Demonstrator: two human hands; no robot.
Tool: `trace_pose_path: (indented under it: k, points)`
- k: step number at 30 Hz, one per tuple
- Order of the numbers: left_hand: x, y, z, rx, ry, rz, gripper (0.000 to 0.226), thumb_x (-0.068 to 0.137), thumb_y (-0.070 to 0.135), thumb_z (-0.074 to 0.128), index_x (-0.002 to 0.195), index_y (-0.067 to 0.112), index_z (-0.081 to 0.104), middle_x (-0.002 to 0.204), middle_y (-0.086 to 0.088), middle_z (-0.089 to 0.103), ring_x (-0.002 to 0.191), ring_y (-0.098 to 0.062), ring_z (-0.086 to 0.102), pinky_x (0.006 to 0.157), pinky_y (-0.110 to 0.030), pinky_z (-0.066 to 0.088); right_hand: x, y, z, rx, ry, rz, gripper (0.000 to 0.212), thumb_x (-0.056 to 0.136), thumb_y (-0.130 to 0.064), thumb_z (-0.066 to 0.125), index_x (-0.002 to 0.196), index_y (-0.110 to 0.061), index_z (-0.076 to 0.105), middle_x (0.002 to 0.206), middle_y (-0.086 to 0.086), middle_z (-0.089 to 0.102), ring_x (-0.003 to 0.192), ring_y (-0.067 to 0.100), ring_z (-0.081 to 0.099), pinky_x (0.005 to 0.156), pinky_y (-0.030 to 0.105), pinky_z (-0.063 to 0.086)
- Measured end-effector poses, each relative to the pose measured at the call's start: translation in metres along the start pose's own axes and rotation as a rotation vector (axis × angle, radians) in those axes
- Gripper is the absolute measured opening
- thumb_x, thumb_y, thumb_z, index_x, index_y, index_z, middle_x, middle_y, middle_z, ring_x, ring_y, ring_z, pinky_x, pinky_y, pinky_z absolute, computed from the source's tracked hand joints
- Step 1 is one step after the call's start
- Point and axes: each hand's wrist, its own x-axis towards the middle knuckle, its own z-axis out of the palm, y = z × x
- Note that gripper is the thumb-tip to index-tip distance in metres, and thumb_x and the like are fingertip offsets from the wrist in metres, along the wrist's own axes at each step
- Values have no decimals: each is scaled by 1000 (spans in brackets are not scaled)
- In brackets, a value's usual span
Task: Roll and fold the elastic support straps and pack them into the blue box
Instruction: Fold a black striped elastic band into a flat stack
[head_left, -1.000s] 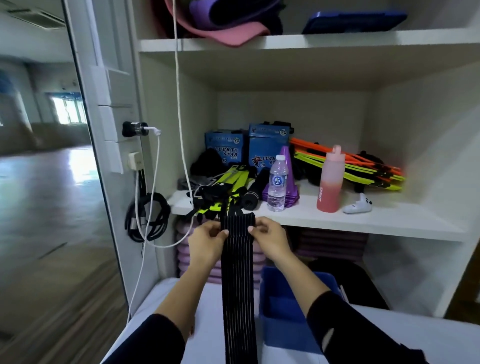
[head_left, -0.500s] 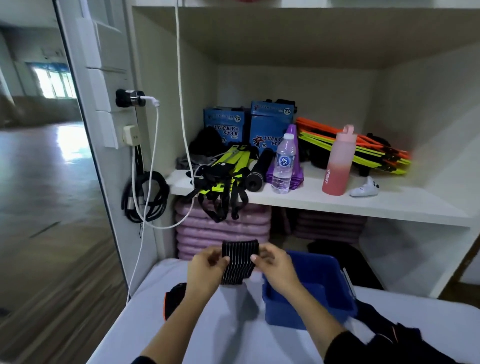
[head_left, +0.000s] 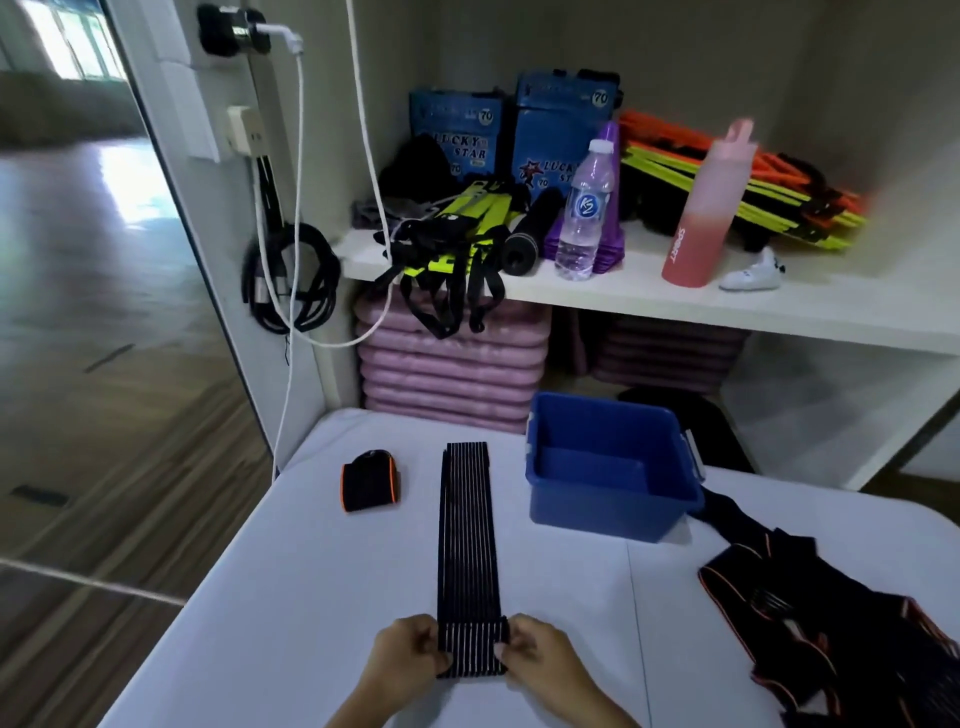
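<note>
White table (head_left: 311, 623) across the whole near part of the view. Beyond its far edge, white shelf (head_left: 623, 301) loaded with sports gear: blue cartons, yellow and orange bands, a clear water bottle (head_left: 584, 208), a pink bottle (head_left: 701, 208). Stacked pink mats (head_left: 452, 374) underneath.

On the table, far and right of centre, blue box (head_left: 608, 514), open at the top. Right of the box and nearer, loose heap of black straps (head_left: 831, 623) with orange trim, one strip running up to the box's right corner.

Left of the box, close beside it but apart, long black striped strap (head_left: 467, 535) laid flat and straight, running from the far part of the table toward the near edge. Near end doubled over, folded or rolled, too blurred to tell which.

Left hand (head_left: 405, 660) pinching that near end at its left edge, right hand (head_left: 545, 660) pinching it at its right edge, fingers of both curled onto the fabric.

Further left, apart from the strap, small rolled black wrap (head_left: 369, 480) with orange edging, lying on the table.
</note>
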Motion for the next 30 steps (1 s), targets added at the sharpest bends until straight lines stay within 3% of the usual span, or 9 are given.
trace_pose_path:
  k: [3, 10, 12, 15, 18, 22, 25, 27, 30]
  points:
    - [-9, -12, 9, 94, -52, 9, 19, 66, 14, 65, 59, 22, 49, 56, 9, 52, 57, -5, 49, 60, -15, 43, -11, 10, 6, -88, -28, 6, 24, 85, -15, 64, 66, -28, 54, 64, -10, 59, 58, -10, 53, 63, 12, 42]
    - [-21, -21, 24, 270, -175, 24, 24, 67, 13, 68, 57, 29, 53, 49, 16, 50, 55, 5, 45, 54, -3, 36, -28, 18, 6, -202, -164, 34, 30, 80, -6, 62, 69, -34, 59, 59, -16, 61, 60, -8, 57, 63, 9, 43]
    - [-23, -26, 28, 306, -223, 18, 32, 69, 8, 63, 50, 32, 55, 47, 20, 54, 54, 8, 49, 59, -1, 39, -30, 18, 4, -269, -243, 11, 45, 79, 1, 54, 70, -43, 60, 69, -16, 65, 66, -9, 59, 68, 6, 45]
    - [-25, -30, 30, 319, -256, 21, 57, 71, -3, 49, 40, 44, 58, 70, 21, 65, 63, 14, 55, 77, -5, 47, -30, 21, 2, -368, -332, -25, 59, 80, 8, 38, 75, -41, 70, 89, -10, 63, 77, -2, 56, 72, 6, 43]
    - [-25, -30, 29, 269, -203, 20, 63, 73, -5, 44, 38, 46, 58, 60, 23, 61, 66, 10, 58, 78, -6, 47, -28, 21, 0, -360, -327, -26, 61, 81, 11, 33, 74, -35, 72, 88, -15, 61, 83, -2, 57, 74, 3, 42]
    - [-14, -23, 23, 129, -21, 8, 46, 78, -6, 42, 65, 33, 62, 70, 19, 62, 67, 3, 57, 71, -2, 42, -14, 25, 1, -275, -131, -4, 53, 79, 11, 34, 73, -34, 62, 90, 1, 66, 81, 6, 58, 78, 15, 49]
    - [1, -15, 16, -16, 117, -45, 32, 81, -3, 43, 91, 19, 64, 88, 3, 67, 71, -14, 59, 80, -23, 52, 0, 18, 2, -238, -20, 42, 32, 86, 3, 43, 103, -21, 57, 100, 0, 53, 92, 13, 52, 71, 5, 40]
    - [12, -7, 11, -82, 154, -92, 32, 83, 0, 47, 110, 13, 60, 105, -5, 68, 89, -23, 64, 88, -32, 52, 14, 12, 3, -229, -13, 88, 37, 89, -6, 50, 125, -15, 47, 116, 3, 48, 100, 13, 49, 78, 9, 36]
    - [27, 5, 5, -155, 119, -143, 43, 84, 3, 55, 126, 11, 49, 116, -7, 62, 104, -20, 57, 89, -27, 46, 35, -3, 2, -192, -12, 136, 55, 91, -14, 54, 141, -13, 31, 139, 8, 39, 121, 19, 47, 90, 16, 33]
